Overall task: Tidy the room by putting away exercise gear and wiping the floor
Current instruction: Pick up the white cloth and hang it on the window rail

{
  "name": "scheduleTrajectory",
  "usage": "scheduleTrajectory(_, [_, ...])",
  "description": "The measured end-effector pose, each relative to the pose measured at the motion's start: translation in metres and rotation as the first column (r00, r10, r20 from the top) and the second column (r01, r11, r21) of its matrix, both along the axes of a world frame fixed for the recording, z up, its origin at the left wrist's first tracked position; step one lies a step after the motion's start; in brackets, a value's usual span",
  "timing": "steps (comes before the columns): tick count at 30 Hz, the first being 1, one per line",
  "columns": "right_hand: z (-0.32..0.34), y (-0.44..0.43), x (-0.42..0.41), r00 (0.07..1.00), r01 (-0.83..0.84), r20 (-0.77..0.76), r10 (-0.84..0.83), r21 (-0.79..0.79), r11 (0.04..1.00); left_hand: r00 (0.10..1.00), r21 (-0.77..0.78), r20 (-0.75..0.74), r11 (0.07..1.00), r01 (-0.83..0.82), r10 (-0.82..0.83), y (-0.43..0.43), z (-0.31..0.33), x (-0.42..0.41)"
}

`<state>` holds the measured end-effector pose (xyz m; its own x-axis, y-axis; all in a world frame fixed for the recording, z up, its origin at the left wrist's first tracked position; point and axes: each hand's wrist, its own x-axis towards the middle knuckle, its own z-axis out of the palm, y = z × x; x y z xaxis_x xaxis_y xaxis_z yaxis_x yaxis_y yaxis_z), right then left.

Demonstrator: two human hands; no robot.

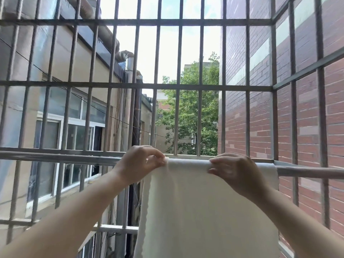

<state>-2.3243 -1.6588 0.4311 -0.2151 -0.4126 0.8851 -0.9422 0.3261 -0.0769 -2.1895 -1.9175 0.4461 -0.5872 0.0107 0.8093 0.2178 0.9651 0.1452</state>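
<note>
the white cloth point(204, 211) hangs draped over the horizontal rail point(74, 158) of the window grille. to do this well, i'd judge both top corners should be pulled apart evenly so it lies flat and smooth. the left hand point(139, 162) pinches the cloth's top left corner, fingers point(158, 158) clamped together; the right hand point(236, 172) grips the folded top edge, both arms raised and outstretched.
</note>
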Motion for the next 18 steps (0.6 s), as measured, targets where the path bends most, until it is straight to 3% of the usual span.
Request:
scheduleTrajectory(5, [0.004, -0.001, -0.002, 1.000, -0.002, 0.011, 0.003, -0.047, 0.999, 0.998, 0.078, -0.060, 0.997, -0.017, 0.022, -0.016, -0.001, 0.005])
scheduleTrajectory(11, [0.011, 0.006, -0.003, 0.999, 0.049, 0.024, -0.048, -0.048, 0.998, 0.998, 0.120, 0.057, 0.993, -0.005, -0.002, -0.031, 0.005, 0.013])
scheduleTrajectory(15, [0.007, 0.006, 0.003, 0.999, -0.001, -0.041, 0.002, 0.032, 0.999, 0.992, 0.019, 0.129, 1.000, 0.000, -0.003, 0.006, 0.002, 0.001])
scheduleTrajectory(18, [0.003, 0.012, -0.001, 0.995, 0.066, -0.074, -0.060, 0.080, 0.995, 0.985, -0.181, 0.142, 0.981, -0.070, 0.096, 0.041, -0.007, -0.019])
